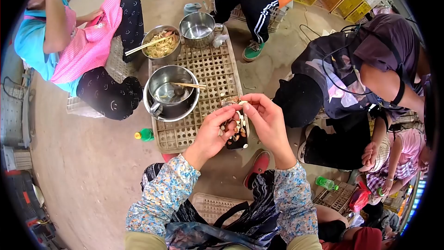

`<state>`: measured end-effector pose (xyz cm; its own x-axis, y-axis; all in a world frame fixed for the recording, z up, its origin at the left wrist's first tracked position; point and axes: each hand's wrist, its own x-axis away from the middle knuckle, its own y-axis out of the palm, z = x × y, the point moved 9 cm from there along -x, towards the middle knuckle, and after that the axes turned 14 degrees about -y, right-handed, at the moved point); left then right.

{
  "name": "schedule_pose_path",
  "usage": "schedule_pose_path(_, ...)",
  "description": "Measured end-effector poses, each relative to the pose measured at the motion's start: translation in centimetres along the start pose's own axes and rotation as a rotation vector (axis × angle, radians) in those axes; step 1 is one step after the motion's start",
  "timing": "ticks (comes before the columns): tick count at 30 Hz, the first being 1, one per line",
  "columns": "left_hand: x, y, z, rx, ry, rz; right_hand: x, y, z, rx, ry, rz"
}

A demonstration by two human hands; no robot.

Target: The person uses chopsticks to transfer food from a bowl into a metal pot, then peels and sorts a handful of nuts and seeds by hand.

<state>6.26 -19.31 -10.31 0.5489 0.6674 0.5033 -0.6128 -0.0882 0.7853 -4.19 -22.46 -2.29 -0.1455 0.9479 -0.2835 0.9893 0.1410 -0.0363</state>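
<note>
Olive fabric (pixel 303 242) and floral sleeves (pixel 159 194) closest to camera, both forearms reaching forward to the near right corner of a perforated crate (pixel 219 71). Left hand (pixel 209 133): fingers curled inward, thumb and index nearly closed, tips on a small pale piece (pixel 242 103). Right hand (pixel 268 122): half curled, thumb and index pinched on the same piece from the other side; can't tell which hand bears it. Piece sits between the fingertips, above a dark container (pixel 237 144) with pale and brown bits (pixel 238 129) on it; can't identify those. Also on the crate: noodle pot (pixel 172 57) far left, chopsticks (pixel 143 48) across it; steel pot (pixel 198 27) just beside it; nearer handled pot (pixel 159 78) inside a wide bowl (pixel 169 119), second chopsticks (pixel 192 85) over its rim. Green bottle (pixel 147 134) on the floor, left of crate. Red shoe (pixel 261 163) below the hands. Person in pink apron (pixel 83 48) seated left, person in striped trousers (pixel 253 7) ahead, person in black cap (pixel 299 99) bent forward at right.
</note>
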Motion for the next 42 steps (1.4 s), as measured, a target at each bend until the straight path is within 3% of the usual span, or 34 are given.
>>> schedule_pose_path(4, 0.4, 0.7, 0.9, -0.041, 0.071, -0.015, 0.3, -0.2, 1.0, 0.013, 0.058, -0.001)
schedule_pose_path(9, 1.1, 0.5, 2.3, -0.147, 0.207, 0.163, 0.7, 0.1, 1.6, 0.011, 0.095, -0.025)
schedule_pose_path(11, 1.1, 0.2, 2.3, -0.171, 0.218, 0.173, 0.3, 0.3, 0.3, 0.107, -0.119, -0.046)
schedule_pose_path(21, 1.2, 0.2, 2.7, -0.293, 0.191, 0.246, 0.1, 0.8, -1.5, 0.263, -0.125, -0.14)
schedule_pose_path(23, 1.0, 0.1, 2.7, -0.284, 0.193, 0.192, 0.5, 0.4, 0.2, 0.056, -0.018, -0.089)
schedule_pose_path(29, 1.0, 0.8, 2.7, -0.269, 0.194, 0.135, 1.1, -0.1, 2.2, -0.096, 0.132, -0.06)
schedule_pose_path(42, 1.5, 0.8, 3.0, -0.266, 0.264, 0.168, 1.3, 0.2, 3.2, -0.263, 0.225, -0.008)
